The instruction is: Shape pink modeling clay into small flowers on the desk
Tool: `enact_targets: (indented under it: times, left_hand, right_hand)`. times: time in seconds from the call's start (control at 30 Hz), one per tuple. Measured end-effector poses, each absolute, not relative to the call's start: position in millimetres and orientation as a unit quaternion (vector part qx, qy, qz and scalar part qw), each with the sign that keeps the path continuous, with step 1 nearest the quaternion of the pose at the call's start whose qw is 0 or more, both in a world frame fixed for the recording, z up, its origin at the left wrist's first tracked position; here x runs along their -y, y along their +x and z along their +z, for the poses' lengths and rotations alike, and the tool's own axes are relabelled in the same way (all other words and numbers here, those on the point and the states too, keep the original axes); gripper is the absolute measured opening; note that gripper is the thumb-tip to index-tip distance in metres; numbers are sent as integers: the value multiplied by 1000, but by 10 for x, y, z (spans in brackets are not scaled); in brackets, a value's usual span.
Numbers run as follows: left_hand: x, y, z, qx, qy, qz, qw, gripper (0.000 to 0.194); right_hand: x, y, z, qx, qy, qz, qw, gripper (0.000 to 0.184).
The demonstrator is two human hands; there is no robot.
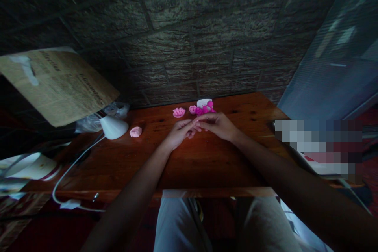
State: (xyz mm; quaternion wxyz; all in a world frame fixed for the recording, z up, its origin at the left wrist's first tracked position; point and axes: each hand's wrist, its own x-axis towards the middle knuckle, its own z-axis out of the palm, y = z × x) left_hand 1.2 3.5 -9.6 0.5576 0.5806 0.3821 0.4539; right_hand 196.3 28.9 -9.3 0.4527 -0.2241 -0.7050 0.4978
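My left hand point(178, 133) and my right hand point(217, 125) meet above the wooden table, their fingertips closed against each other. Whatever lies between the fingers is too small or hidden to make out. Just beyond them sits a pink flower-shaped piece point(178, 112) with pointed petals. To its right are a small rounded pink piece point(192, 109) and a cluster of magenta pieces point(204, 109), partly hidden behind my right hand, with a white item point(204, 102) behind them. A pale pink lump point(136, 132) rests farther left, apart from both hands.
A lamp with a printed paper shade point(59, 82) and white base point(114, 127) stands at the left, its white cable point(69, 167) hanging over the edge. A whitish container point(35, 166) lies lower left. Brick-patterned wall point(183, 43) rises behind the table point(206, 169). A pixelated area covers the right end.
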Motion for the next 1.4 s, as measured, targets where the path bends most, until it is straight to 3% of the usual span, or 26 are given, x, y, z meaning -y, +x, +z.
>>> enact_targets:
  times: [0.4, 1.17, 1.4]
  left_hand:
    - [-38, 32, -106, -408, 584, 466, 525, 51]
    - [-10, 33, -86, -419, 616, 431, 510, 57]
    - [-26, 17, -98, -410, 614, 433, 518, 57]
  right_hand:
    - [-293, 1987, -89, 735, -263, 433, 451, 30]
    - [-274, 1985, -57, 745, -244, 445, 432, 28]
    - [-284, 1968, -87, 725, -256, 467, 437, 35]
